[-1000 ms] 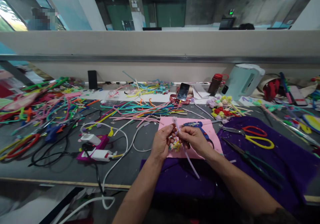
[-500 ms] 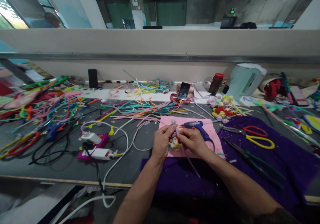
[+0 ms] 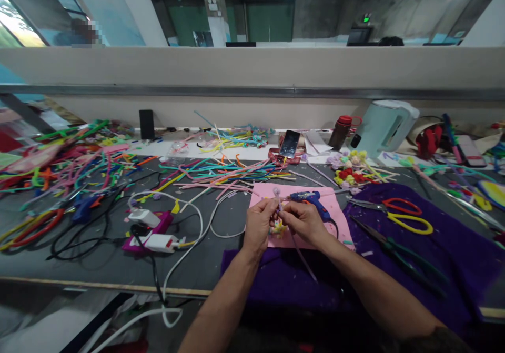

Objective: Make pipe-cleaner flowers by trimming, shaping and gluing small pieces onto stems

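My left hand (image 3: 258, 225) and my right hand (image 3: 304, 220) meet over a pink sheet (image 3: 339, 221) and both pinch a thin lilac pipe cleaner (image 3: 303, 258). Its curled tip sticks up between my fingertips and its tail slants down to the right over the purple cloth (image 3: 453, 248). A small yellow and pink pipe-cleaner flower (image 3: 278, 230) sits just under my fingers. A blue glue gun (image 3: 311, 199) lies on the pink sheet right behind my right hand.
Heaps of coloured pipe cleaners (image 3: 79, 158) cover the left and middle of the table. A power strip with white plugs (image 3: 152, 232) and cables lies left. Red-and-yellow scissors (image 3: 402, 216), dark pliers (image 3: 394, 248), finished flowers (image 3: 351, 171), a phone (image 3: 290, 143), a kettle (image 3: 384, 127) stand right.
My hands stay together on the lilac pipe cleaner; the fingers have shifted slightly, and the curled tip sits a little differently above them.
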The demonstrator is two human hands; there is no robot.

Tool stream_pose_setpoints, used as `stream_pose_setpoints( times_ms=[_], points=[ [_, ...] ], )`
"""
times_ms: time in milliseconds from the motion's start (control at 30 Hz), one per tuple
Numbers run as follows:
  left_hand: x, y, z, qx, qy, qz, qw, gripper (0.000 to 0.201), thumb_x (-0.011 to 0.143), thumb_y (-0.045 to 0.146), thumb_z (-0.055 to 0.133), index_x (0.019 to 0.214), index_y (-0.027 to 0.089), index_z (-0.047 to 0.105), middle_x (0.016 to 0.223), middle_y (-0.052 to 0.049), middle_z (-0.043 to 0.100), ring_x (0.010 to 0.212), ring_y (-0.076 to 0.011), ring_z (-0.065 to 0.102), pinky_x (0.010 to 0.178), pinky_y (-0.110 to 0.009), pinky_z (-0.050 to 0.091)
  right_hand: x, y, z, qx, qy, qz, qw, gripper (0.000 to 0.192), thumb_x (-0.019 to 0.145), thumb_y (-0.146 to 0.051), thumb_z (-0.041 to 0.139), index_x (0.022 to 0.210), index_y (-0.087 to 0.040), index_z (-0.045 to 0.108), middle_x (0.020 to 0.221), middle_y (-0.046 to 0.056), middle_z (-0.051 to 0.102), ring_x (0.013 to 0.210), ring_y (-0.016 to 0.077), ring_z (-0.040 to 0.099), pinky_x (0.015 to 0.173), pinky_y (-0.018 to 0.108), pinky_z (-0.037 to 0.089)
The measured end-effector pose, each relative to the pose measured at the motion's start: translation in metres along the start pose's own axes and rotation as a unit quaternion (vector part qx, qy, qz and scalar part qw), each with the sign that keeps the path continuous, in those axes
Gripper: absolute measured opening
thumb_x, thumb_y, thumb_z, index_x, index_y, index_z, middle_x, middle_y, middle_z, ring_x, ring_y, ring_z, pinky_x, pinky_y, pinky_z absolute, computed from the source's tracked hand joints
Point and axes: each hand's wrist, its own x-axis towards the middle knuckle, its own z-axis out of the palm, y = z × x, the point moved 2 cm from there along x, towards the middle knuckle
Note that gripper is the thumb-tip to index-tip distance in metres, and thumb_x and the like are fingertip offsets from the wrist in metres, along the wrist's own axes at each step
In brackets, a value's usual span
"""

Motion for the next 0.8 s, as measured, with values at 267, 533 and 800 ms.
stream_pose_setpoints(
  times_ms=[267, 533, 800],
  points=[
    [-0.002, -0.001, 0.003, -0.019, -0.019, -0.049, 0.998, 0.033, 0.062, 0.04, 0.072, 0.079, 0.013, 0.069, 0.056, 0.002, 0.054, 0.042, -0.0036, 0.041, 0.038, -0.016, 0.027, 0.001, -0.001, -0.004, 0.039, 0.002, 0.019, 0.999, 0.028, 0.082, -0.032, 0.051, 0.059, -0.016, 0.054, 0.049, -0.003, 0.05, 0.045, 0.0077, 0.045, 0.045, 0.018, 0.034],
    [0.002, 0.011, -0.001, -0.085, -0.003, -0.069, 0.994, 0.026, 0.058, 0.034, 0.074, 0.07, 0.013, 0.063, 0.055, 0.003, 0.056, 0.04, -0.0023, 0.041, 0.034, -0.014, 0.022, -0.001, -0.009, -0.007, 0.208, -0.136, 0.148, 0.957, 0.032, 0.077, -0.041, 0.057, 0.062, -0.014, 0.057, 0.049, -0.003, 0.054, 0.035, 0.0052, 0.044, 0.035, 0.016, 0.032],
    [0.005, 0.017, -0.026, -0.155, -0.076, -0.165, 0.971, 0.023, 0.059, 0.028, 0.073, 0.07, 0.012, 0.06, 0.051, 0.004, 0.053, 0.035, 0.0, 0.034, 0.031, -0.011, 0.02, 0.007, 0.007, -0.056, 0.204, 0.043, 0.15, 0.966, 0.024, 0.075, -0.037, 0.061, 0.079, -0.014, 0.062, 0.065, 0.0, 0.064, 0.041, 0.0043, 0.047, 0.037, 0.016, 0.033]
  ],
)
